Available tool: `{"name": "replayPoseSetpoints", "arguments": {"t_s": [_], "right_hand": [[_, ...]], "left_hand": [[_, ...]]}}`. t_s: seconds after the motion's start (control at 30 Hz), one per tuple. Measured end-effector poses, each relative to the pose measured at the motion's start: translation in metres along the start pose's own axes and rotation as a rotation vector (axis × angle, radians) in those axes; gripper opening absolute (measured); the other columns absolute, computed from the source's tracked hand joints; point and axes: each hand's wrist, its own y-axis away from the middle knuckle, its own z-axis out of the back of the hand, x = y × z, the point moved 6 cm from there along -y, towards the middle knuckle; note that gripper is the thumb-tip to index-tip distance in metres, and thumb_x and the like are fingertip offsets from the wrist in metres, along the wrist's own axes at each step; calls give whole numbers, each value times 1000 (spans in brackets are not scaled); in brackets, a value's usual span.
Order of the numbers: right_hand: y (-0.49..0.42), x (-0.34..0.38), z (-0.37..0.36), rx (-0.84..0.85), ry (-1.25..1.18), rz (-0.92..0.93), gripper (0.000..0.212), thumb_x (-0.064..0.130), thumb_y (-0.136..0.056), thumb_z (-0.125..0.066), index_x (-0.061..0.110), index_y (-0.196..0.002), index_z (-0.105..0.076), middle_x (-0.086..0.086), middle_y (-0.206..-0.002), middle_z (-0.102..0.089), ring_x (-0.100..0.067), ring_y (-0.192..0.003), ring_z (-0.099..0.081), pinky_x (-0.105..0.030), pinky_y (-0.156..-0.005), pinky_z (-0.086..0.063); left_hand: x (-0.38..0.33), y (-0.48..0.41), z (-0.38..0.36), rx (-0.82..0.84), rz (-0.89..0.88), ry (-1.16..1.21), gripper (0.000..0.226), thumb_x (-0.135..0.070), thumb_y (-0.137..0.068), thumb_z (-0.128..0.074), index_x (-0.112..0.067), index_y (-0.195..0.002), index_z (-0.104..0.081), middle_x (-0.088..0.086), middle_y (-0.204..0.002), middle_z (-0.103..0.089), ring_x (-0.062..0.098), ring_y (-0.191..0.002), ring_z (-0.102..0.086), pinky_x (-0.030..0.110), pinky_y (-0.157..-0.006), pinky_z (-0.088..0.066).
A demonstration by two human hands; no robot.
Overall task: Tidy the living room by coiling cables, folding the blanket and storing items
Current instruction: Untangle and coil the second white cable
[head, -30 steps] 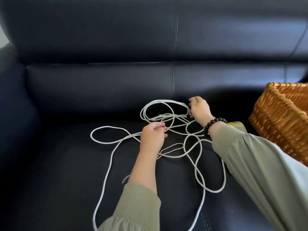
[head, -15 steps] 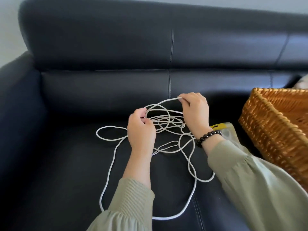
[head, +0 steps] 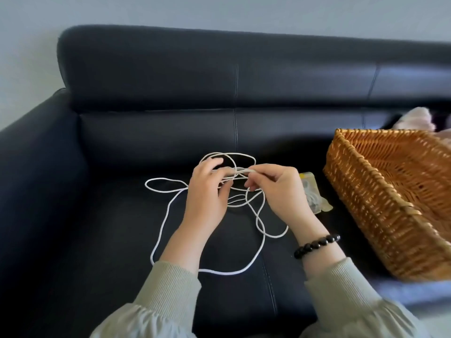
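Note:
A long white cable [head: 164, 217] lies in loose tangled loops on the seat of a dark leather sofa [head: 151, 76]. My left hand [head: 206, 196] holds several strands of it at the middle of the tangle. My right hand [head: 280, 191] pinches a raised stretch of the same cable between thumb and fingers, close to the left hand's fingertips. One wide loop trails toward me across the seat. A pale fluffy blanket [head: 418, 120] peeks out behind the basket at the far right.
A brown wicker basket [head: 380, 198] stands on the seat to the right of my hands. Between it and my right hand lies a small clear packet [head: 314, 196] with a yellow top. The sofa's left armrest [head: 31, 152] rises on the left.
My right hand has come down and toward the left hand, still pinching the cable. The hands are now close together. The view has tilted up, so more wall and basket show.

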Motion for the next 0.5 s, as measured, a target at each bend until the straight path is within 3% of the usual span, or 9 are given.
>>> {"name": "replayPoseSetpoints", "arguments": {"t_s": [0.07, 0.17, 0.23, 0.3, 0.4, 0.5], "right_hand": [[6, 1, 1, 45, -13, -1, 21, -3, -89, -58, 12, -86, -71, 0, -64, -65, -4, -58, -58, -14, -65, -49], [12, -7, 9, 41, 65, -65, 18, 6, -90, -60, 11, -75, -69, 1, -59, -61, -2, -51, -51, -11, -57, -43], [16, -21, 19, 16, 146, -145, 22, 12, -90, -60, 14, -69, -67, 2, -57, -58, -2, -48, -46, -12, -52, -38], [18, -34, 28, 9, 168, -211, 24, 12, -91, -58, 17, -70, -67, 1, -57, -57, -6, -53, -48, -18, -57, -41], [17, -47, 31, -25, -3, -276, 25, 7, -94, -52, 13, -73, -66, 3, -55, -56, -13, -53, -52, -31, -63, -48], [12, -53, 33, -129, -184, -295, 29, 2, -96, -47, 9, -73, -63, 5, -52, -54, -12, -48, -51, -29, -58, -49]], "left_hand": [[0, 6, 2, 5, 40, -10, 8, -5, -89, -62, -6, -88, -70, 4, -100, -66, 26, -107, -58, 31, -89, -42], [7, 16, 7, 26, 315, 95, 20, -9, -96, -54, -15, -80, -63, -6, -78, -66, 17, -77, -61, 26, -65, -43], [12, 19, 13, -40, 501, 184, 25, -13, -96, -50, -21, -74, -59, -5, -68, -64, 12, -68, -59, 16, -58, -42], [14, 21, 18, -93, 602, 261, 25, -15, -95, -51, -20, -72, -60, -3, -59, -62, 6, -59, -57, 11, -53, -39], [16, 24, 8, 84, 668, 244, 24, -22, -95, -52, -13, -75, -63, -2, -54, -57, 3, -50, -55, 24, -59, -47], [22, 30, -7, 362, 666, 69, 34, -37, -95, -53, -11, -78, -66, 3, -64, -63, 14, -62, -58, 29, -61, -44]]}}
